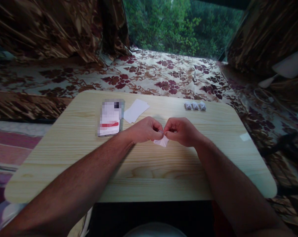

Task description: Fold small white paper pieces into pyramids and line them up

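My left hand (145,130) and my right hand (182,131) meet over the middle of a pale wooden table (144,171). Both pinch a small folded piece of white paper (161,142), which hangs just below the fingertips. The fingers of both hands are curled closed on it. Three small folded paper shapes (195,105) sit in a row at the far right of the table. A few flat white paper sheets (136,110) lie at the far middle.
A phone (110,118) lies flat on the table left of the paper sheets. A floral cloth (149,74) covers the surface beyond the table, with patterned curtains at both sides and a window with green trees behind.
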A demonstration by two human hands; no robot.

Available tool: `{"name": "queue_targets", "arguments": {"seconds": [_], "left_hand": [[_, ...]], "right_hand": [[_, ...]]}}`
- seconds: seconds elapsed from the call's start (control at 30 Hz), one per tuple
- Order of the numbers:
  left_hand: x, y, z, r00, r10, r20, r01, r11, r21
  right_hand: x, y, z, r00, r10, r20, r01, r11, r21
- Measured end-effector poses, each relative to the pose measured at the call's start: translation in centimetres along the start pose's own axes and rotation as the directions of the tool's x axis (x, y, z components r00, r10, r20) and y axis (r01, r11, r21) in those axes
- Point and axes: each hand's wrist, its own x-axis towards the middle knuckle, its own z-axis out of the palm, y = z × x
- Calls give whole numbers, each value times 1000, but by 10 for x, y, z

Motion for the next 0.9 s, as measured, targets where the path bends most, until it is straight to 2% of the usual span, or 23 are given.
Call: {"name": "queue_targets", "arguments": {"seconds": [0.17,0.37,0.67,0.9], "left_hand": [[0,2,0,1000,9,-6,-9,999,33],[-1,4,0,1000,11,-2,-11,998,56],[-1,5,0,1000,16,6,-16,999,46],[0,7,5,997,7,-75,-2,997,72]], "right_hand": [[1,2,1,1000,16,6,-16,999,47],[4,0,1,999,23,22,-27,979,201],[4,0,-3,999,35,16,-38,968,249],[5,1,-4,999,44,-6,-41,969,245]]}}
